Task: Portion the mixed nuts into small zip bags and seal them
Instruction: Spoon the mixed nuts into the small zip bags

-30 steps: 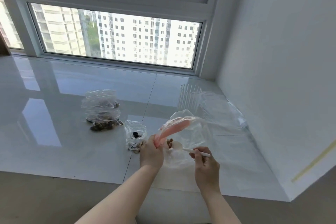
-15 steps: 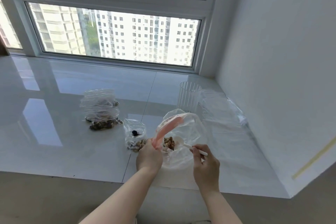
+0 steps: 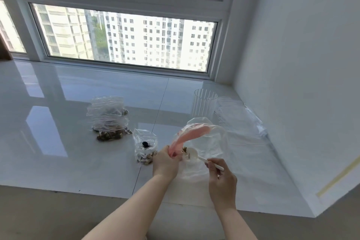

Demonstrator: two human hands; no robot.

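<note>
Spoon [image 3: 192, 153] in right hand [image 3: 222, 179] enters bag [image 3: 206, 142] gripped by left hand [image 3: 165, 163].

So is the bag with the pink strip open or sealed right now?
Open. The left hand holds the bag mouth apart and the spoon reaches inside.

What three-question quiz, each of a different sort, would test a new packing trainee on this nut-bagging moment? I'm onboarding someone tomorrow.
1. True or false: the ribbed clear plastic cup lies on its side.
2. Which hand grips the small white plastic spoon: A left, B right?
3. Fill in: the left hand holds the large clear zip bag by its ___ zip strip.

Key:
1. False; it stands upright.
2. B, the right hand.
3. Pink.
</note>
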